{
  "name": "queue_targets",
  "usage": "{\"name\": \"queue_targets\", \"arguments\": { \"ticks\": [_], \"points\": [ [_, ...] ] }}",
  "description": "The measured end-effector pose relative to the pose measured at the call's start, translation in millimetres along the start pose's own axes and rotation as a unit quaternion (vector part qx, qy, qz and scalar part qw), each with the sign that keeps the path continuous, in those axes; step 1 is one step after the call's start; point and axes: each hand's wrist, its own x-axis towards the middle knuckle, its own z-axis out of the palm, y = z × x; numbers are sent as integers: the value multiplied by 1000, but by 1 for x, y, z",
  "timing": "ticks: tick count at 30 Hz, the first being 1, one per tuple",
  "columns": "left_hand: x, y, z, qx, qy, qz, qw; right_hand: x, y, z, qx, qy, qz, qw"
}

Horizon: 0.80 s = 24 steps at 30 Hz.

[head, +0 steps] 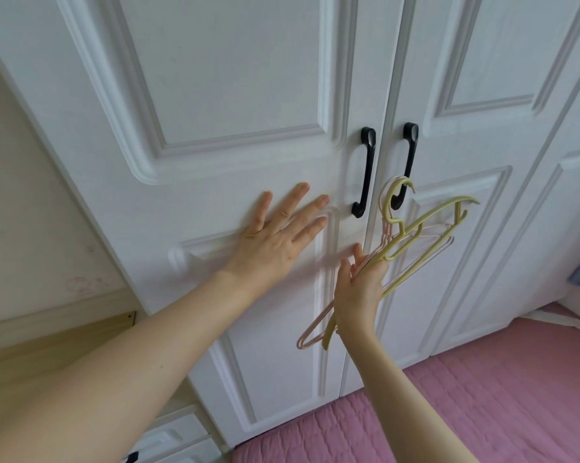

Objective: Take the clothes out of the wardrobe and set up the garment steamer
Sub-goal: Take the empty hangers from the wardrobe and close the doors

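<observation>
Fingers (302, 192) of the left hand (275, 235) are lying straight and spread apart, flat against the white wardrobe door (215, 95), just left of its black handle (363, 172); from where I am watching I am taking this as a push on the panel, not a grip on anything. Over on the other side, the right hand (362, 282) is curling its fingers and thumb round a small bundle of empty plastic hangers (415, 235), a yellow-green one on top and pale pink ones beneath, their hooks pointing up in front of the second black handle (407, 162) on the neighbouring door (482, 61). Both doors are sitting closed, or very nearly so, with only a thin seam showing between them, so I am seeing nothing of the wardrobe's inside and no clothes anywhere. A pink quilted bed cover (482, 412) is lying below the doors. I am not finding the garment steamer in view either. Judging progress, I am reading the hangers as gathered, but I am not able to tell whether the clothes are out of the wardrobe. Setting up the steamer appears to be wholly ahead.
</observation>
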Motion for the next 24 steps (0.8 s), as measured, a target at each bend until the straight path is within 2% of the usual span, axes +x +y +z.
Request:
{"name": "queue_targets", "arguments": {
  "ticks": [10, 13, 19, 24],
  "points": [
    [-8, 0, -24, -43, -79, 12, 996, -24, -17, -22, 34, 17, -13, 999],
    [-24, 2, -37, -107, -115, -2, 988, -43, -18, -26, 49, 5, -15, 999],
    [-74, 4, -84, -321, -183, -96, 924, -103, -31, -36, 43, -12, -43, 998],
    [-129, -9, -129, -463, -175, -176, 851, -173, -41, -37, 45, -42, -47, 997]
  ]
}}
